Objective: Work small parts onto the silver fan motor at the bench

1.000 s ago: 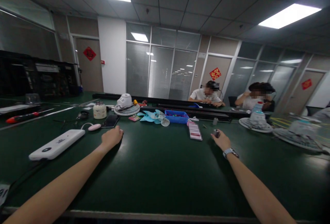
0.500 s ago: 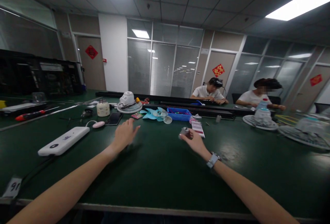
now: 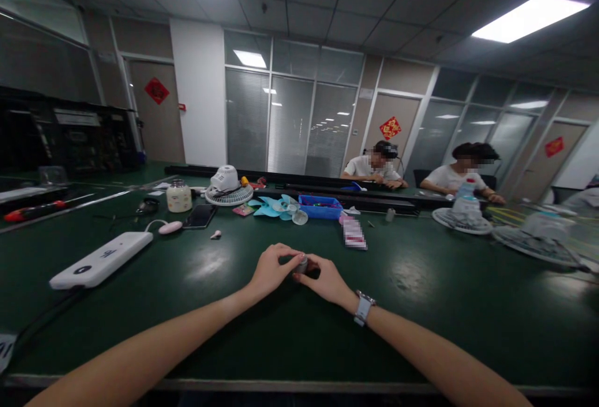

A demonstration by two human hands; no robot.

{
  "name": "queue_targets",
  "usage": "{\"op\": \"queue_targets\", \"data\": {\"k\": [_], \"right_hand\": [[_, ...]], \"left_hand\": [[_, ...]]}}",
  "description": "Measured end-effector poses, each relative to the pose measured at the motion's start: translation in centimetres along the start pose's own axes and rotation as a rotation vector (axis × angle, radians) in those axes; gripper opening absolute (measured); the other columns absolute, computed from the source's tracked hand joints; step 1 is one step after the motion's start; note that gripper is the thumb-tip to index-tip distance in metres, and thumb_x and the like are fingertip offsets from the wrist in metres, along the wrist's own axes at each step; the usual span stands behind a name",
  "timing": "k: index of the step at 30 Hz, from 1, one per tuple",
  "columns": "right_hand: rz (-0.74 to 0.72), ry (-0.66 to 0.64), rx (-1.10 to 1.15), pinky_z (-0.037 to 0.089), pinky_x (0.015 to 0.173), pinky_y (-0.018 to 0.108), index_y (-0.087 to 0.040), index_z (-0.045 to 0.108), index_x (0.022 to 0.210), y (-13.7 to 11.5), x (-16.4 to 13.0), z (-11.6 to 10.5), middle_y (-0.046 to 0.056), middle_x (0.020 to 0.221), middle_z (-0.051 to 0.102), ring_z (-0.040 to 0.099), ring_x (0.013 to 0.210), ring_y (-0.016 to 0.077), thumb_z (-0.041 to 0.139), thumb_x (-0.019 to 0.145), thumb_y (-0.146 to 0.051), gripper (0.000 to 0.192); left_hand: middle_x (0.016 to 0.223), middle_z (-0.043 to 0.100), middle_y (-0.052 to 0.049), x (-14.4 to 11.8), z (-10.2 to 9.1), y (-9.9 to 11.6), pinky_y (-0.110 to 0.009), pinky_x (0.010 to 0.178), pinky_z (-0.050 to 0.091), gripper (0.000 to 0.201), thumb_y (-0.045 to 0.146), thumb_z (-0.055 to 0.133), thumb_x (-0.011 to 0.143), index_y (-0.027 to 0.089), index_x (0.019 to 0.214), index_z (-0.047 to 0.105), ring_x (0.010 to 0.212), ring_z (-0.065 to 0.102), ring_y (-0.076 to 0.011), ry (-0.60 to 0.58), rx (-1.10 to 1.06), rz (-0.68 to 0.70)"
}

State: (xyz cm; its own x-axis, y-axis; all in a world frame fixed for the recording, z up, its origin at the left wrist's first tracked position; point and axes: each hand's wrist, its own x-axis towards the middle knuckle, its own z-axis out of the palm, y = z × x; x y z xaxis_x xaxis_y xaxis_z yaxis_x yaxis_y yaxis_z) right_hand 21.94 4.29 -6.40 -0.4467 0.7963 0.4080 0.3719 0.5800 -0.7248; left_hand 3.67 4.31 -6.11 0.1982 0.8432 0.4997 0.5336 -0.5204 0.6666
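Small grey cylindrical part (image 3: 302,264) sits pinched between my left hand (image 3: 271,269) and right hand (image 3: 327,279), low over the near middle of the green table (image 3: 421,307), so I grip evenly, fingertips close, keeping it level.

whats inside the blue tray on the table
The blue tray shows only small red and green bits above its rim; its front wall hides the rest, too small to identify.
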Motion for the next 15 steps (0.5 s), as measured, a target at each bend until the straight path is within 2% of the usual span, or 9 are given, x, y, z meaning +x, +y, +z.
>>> {"op": "queue_targets", "data": {"k": [3, 7, 9, 13, 15], "right_hand": [[0.013, 0.001, -0.026, 0.051, 0.078, 0.033, -0.018, 0.067, 0.105, -0.1, -0.1, 0.1, 0.003, 0.093, 0.07, 0.065, 0.084, 0.0186, 0.072, 0.077, -0.039, 0.035], [0.039, -0.001, -0.028, 0.052, 0.08, 0.034, -0.019, 0.067, 0.106, -0.5, -0.2, -0.1, 0.003, 0.095, 0.071, 0.065, 0.085, 0.0188, 0.072, 0.077, -0.04, 0.037], [0.048, -0.011, -0.017, 0.052, 0.082, 0.035, -0.019, 0.066, 0.109, -0.8, -0.2, -0.3, 0.004, 0.099, 0.071, 0.065, 0.089, 0.0194, 0.072, 0.077, -0.039, 0.038], [0.08, -0.012, -0.011, 0.052, 0.084, 0.036, -0.02, 0.067, 0.11, -1.5, -0.4, -0.4, 0.004, 0.102, 0.071, 0.066, 0.091, 0.0201, 0.073, 0.076, -0.037, 0.038], [0.086, 0.002, -0.01, 0.052, 0.084, 0.036, -0.02, 0.068, 0.108, -1.6, -0.5, -0.2, 0.004, 0.101, 0.071, 0.066, 0.09, 0.02, 0.073, 0.076, -0.037, 0.037]], "left_hand": [[0.097, 0.073, -0.004, 0.8, -0.8, 0.4, -0.034, 0.085, 0.044, 0.027, 0.044, 0.06, 0.086, 0.024, 0.094, 0.077, 0.097, 0.06, -0.0234, 0.021, 0.004, 0.033], [0.1, 0.074, -0.005, 1.6, -2.9, 0.3, -0.033, 0.085, 0.044, 0.032, 0.047, 0.058, 0.086, 0.024, 0.1, 0.076, 0.093, 0.061, -0.0224, 0.202, -0.038, -0.04], [0.097, 0.074, -0.005, 1.4, -3.7, -0.5, -0.033, 0.086, 0.043, 0.035, 0.05, 0.058, 0.085, 0.024, 0.1, 0.076, 0.092, 0.06, -0.0225, 0.228, 0.038, -0.052], [0.087, 0.075, -0.004, 0.3, -3.3, -2.8, -0.032, 0.078, 0.044, 0.032, 0.05, 0.062, 0.081, 0.026, 0.093, 0.079, 0.084, 0.061, -0.0225, -0.153, 0.124, -0.099], [0.085, 0.075, -0.003, -0.1, -2.6, -3.7, -0.03, 0.077, 0.044, 0.03, 0.05, 0.063, 0.08, 0.027, 0.092, 0.079, 0.084, 0.062, -0.0222, -0.247, 0.14, -0.083]]}}
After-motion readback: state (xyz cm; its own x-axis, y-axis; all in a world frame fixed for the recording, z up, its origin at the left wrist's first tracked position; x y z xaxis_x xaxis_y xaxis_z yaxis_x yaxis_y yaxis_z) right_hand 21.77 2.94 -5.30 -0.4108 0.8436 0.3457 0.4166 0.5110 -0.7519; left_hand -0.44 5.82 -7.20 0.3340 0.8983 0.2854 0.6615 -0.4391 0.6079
